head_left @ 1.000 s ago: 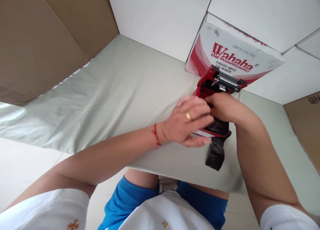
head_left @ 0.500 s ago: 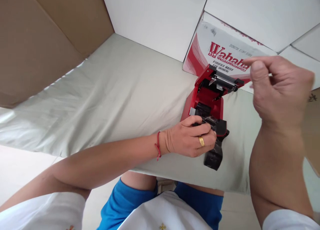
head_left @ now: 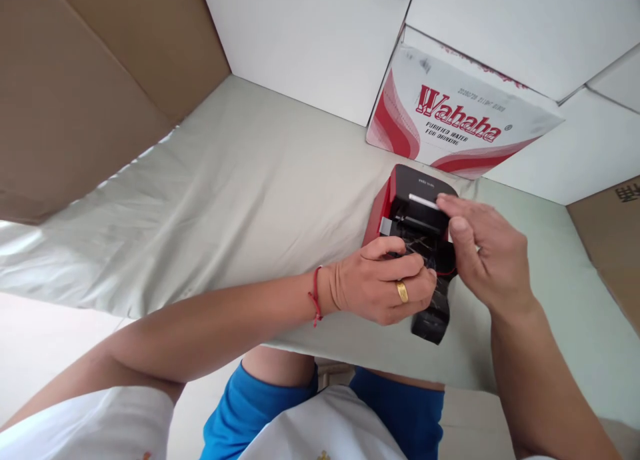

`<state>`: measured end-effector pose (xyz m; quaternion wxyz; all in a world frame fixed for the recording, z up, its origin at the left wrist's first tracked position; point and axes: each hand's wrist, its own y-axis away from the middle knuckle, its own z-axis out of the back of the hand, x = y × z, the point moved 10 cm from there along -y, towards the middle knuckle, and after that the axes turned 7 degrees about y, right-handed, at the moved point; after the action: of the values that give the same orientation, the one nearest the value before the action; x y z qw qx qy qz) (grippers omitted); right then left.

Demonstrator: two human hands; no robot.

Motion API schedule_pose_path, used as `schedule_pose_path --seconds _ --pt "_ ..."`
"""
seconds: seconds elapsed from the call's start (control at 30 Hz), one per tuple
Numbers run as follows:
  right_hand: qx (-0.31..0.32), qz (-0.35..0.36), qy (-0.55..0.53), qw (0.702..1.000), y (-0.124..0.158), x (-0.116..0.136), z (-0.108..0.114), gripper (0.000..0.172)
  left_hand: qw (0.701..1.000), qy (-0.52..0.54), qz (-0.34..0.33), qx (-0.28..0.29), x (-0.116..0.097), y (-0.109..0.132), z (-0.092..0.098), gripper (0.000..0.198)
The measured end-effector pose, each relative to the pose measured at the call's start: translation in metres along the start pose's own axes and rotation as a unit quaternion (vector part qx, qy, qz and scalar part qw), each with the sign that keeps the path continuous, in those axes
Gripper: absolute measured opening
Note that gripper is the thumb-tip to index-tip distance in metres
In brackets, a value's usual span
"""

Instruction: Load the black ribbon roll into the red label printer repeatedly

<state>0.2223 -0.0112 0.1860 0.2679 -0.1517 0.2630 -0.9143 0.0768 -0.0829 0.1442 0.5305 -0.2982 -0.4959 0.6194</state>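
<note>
A red and black label printer (head_left: 419,188) sits on the covered surface with its lid down. A black strip with pale marks (head_left: 431,320) comes out of its front and hangs toward me, curled at the end. My left hand (head_left: 387,277), with a gold ring and a red string bracelet, is closed over the strip at the printer's front; its fingertips are partly hidden. On the right edge of the lid rest the outstretched fingers of my right hand (head_left: 487,250), thumb apart, gripping nothing.
Behind the printer stands a white and red Wahaha water carton (head_left: 450,107), between white boxes (head_left: 310,40). A brown cardboard box (head_left: 90,80) is at the left, another (head_left: 610,247) at the right. A pale green cloth (head_left: 240,180) covers the surface.
The printer's lid was raised and is now down. My right hand has come from the upper right, down and left onto the lid. My left hand has stayed on the strip.
</note>
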Motion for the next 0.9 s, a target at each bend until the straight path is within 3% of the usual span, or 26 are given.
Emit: schedule_pose_path --seconds 0.07,0.2,0.23,0.3,0.4,0.57,0.7,0.9 --pt "0.024 0.004 -0.004 1.000 0.014 0.002 -0.008 0.037 0.999 0.038 0.020 0.019 0.003 0.000 -0.003 0.021" --pt "0.035 -0.010 0.011 0.999 0.030 0.001 -0.017 0.041 0.999 0.029 0.037 -0.016 0.007 0.000 0.007 0.009" --pt "0.035 -0.014 0.015 0.999 0.032 0.001 -0.018 0.041 0.998 0.033 0.050 -0.024 0.012 0.001 0.009 0.015" --pt "0.031 -0.020 0.023 0.999 0.034 0.003 -0.020 0.042 0.994 0.049 0.094 -0.029 0.026 0.006 0.012 0.038" --pt "0.028 -0.028 0.024 0.999 0.037 0.005 -0.022 0.044 0.977 0.070 0.200 -0.015 0.062 0.021 0.011 0.054" --pt "0.037 -0.041 0.019 0.998 0.041 0.004 -0.026 0.046 0.932 0.170 0.320 -0.030 0.104 0.044 0.007 0.045" --pt "0.045 -0.055 0.014 0.997 0.043 0.003 -0.029 0.048 0.907 0.196 0.371 -0.036 0.112 0.049 0.004 0.049" --pt "0.036 -0.067 0.001 0.997 0.044 0.004 -0.031 0.048 0.890 0.198 0.408 -0.054 0.106 0.053 0.007 0.046"
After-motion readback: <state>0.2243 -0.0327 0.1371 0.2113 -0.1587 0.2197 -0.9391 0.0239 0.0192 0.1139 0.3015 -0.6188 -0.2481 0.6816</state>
